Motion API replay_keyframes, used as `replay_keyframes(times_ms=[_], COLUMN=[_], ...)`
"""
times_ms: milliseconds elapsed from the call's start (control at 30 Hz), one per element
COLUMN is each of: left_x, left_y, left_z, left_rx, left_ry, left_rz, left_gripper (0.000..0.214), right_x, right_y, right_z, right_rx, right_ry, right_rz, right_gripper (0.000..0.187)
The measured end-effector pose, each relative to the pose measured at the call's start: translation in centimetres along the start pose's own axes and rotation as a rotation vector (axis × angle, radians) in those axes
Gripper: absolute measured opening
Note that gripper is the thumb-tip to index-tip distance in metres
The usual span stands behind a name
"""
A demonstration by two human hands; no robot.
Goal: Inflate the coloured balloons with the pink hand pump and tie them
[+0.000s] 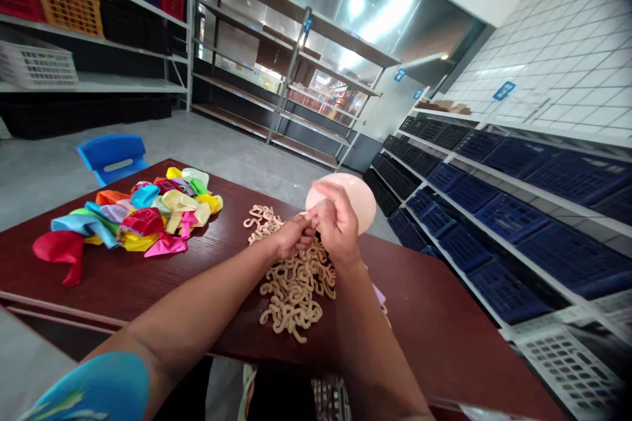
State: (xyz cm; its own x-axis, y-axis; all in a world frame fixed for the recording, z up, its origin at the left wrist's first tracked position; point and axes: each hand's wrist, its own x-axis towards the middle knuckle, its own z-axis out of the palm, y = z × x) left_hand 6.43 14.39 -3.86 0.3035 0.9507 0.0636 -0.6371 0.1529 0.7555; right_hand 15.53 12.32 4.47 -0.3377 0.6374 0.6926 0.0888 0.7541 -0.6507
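Pinching hands: the left hand (295, 238) and the right hand (340, 220) meet with fingers curled in, both apparently closed on the neck of the pale pink balloon (365, 207).
Pale pink balloon: swollen with air, held up over the far part of the tabletop (434, 322), its body just beyond the right hand.
Balloon neck: a loosened pinch could let the air escape and the balloon shoot off; stretching the rubber too thin might tear it (a fingernail would do just as well).
Tan curly pieces (291, 299): heaped loosely beneath the hands; a dragging wrist could scatter them, perhaps over the near edge.
Flat balloons (148, 214): overlapping in a pile to the left, well apart from the hands, so little seems to threaten them.
Hidden grip: fingers cover the neck, so knotted, twisted or merely squeezed, I cannot tell.
Right forearm (372, 335): blocks part of the heap and most of a lilac item (379, 295), possibly another balloon.
Under the tabletop: a gridded object (332, 398) is cut off by the bottom border, too partial to name.
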Motion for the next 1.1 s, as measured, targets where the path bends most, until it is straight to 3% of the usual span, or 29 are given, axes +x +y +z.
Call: replay_keyframes(times_ms=[167, 233, 300, 433, 533, 633, 767, 900, 1000, 1100], left_x=[-0.2, -0.4, -0.6, -0.8, -0.9, -1.1, -1.3, -1.1, -0.6, -0.1], left_y=[1.2, 1.5, 1.5, 1.3, 1.2, 1.4, 1.9, 2.0, 1.8, 1.5], left_z=[-0.2, 0.0, 0.4, 1.0, 1.2, 1.2, 1.1, 0.6, -0.1, -0.6], left_rx=[-0.151, -0.212, -0.270, -0.360, -0.404, -0.434, -0.411, -0.319, -0.178, 0.030], left_ry=[-0.031, -0.053, -0.092, -0.160, -0.194, -0.217, -0.243, -0.204, -0.080, 0.098], left_rz=[-0.071, -0.114, -0.176, -0.318, -0.374, -0.397, -0.397, -0.344, -0.309, -0.249], left_gripper=[0.019, 0.016, 0.015, 0.015, 0.015, 0.014, 0.015, 0.017, 0.017, 0.016], right_x=[-4.7, -5.6, -6.0, -6.0, -5.9, -6.0, -6.0, -5.8, -5.6, -5.6], right_y=[5.4, 7.8, 9.5, 10.2, 9.5, 9.0, 9.2, 9.7, 9.9, 9.9], right_z=[-0.1, 0.2, 0.5, 1.0, 1.3, 1.4, 1.2, 0.8, 0.3, -0.1], right_rx=[0.081, 0.154, 0.214, 0.532, 0.767, 0.852, 0.805, 0.591, 0.443, 0.424], right_ry=[0.176, 0.302, 0.325, 0.250, 0.122, 0.062, 0.038, 0.192, 0.295, 0.251], right_rz=[0.219, 0.351, 0.477, 0.635, 0.721, 0.742, 0.785, 0.757, 0.717, 0.761], right_gripper=[0.035, 0.037, 0.033, 0.024, 0.031, 0.034, 0.031, 0.031, 0.029, 0.028])
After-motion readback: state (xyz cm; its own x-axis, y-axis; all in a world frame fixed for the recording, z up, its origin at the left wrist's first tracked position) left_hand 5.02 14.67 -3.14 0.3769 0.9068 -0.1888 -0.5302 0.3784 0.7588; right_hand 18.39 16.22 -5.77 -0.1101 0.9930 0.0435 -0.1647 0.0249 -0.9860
